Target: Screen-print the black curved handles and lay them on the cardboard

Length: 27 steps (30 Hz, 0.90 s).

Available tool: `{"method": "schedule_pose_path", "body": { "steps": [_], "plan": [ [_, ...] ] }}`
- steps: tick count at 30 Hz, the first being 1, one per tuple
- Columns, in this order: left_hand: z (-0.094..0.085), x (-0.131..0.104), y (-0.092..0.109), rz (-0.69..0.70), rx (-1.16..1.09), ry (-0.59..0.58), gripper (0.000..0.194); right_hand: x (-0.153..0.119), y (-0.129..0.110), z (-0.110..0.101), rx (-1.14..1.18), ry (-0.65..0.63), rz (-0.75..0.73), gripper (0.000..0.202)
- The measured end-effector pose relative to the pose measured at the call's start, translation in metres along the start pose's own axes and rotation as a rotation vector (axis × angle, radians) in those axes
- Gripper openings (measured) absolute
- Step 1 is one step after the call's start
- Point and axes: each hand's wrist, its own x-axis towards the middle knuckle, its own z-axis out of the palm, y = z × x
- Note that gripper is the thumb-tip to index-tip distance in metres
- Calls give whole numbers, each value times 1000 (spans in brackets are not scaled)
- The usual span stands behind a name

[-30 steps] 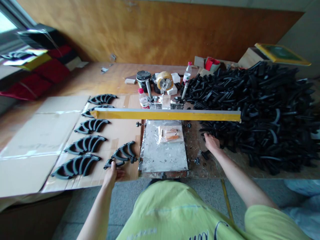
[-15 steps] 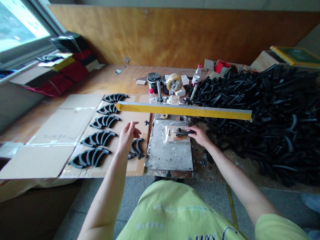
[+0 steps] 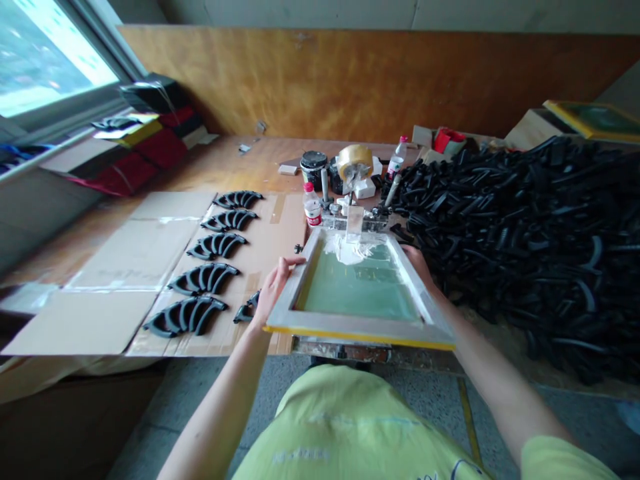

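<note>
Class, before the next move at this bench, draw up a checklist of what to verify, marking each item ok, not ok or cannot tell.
1. Left hand on the left side of the frame: ok.
2. Right hand at its right side: ok, though partly hidden.
3. White paste on the green mesh: ok.
4. Black part positioned beneath the frame: cannot tell, view blocked.
5. Nearer bottle capped: ok.
</note>
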Motion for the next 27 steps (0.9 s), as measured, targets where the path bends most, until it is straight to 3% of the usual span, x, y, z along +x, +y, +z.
{"method": "schedule_pose_path", "body": {
  "steps": [2, 5, 7, 9, 11, 13, 17, 20, 24, 27],
  "plan": [
    [-5, -11, -30, -110, 38, -49, 62, 21, -4, -12, 21, 129, 23, 37],
    [-4, -14, -77, -182, 20, -63, 73, 59, -43, -14, 11, 198, -130, 54],
    [-1, -10, -100, -207, 43, -47, 77, 80, -78, -5, -57, 83, -227, 60],
    [1, -5, -114, -212, 96, -23, 73, 89, -105, 7, -130, -88, -227, 46],
    [1, -2, -120, -202, 131, -16, 67, 82, -118, 18, -182, -227, -194, 25],
    [0, -1, -123, -195, 143, -27, 64, 62, -119, 22, -196, -281, -233, 11],
    [-1, -1, -124, -203, 158, -58, 65, 24, -104, 12, -92, -328, -550, 18],
    [0, -2, -123, -200, 146, -61, 66, 25, -97, 4, -16, -429, -640, 18],
    [0, -3, -118, -223, 113, -49, 68, 29, -98, 13, -24, -281, -492, 16],
    [1, -5, -113, -232, 70, -56, 67, 11, -97, 19, -9, -211, -534, 28]
  ]
}}
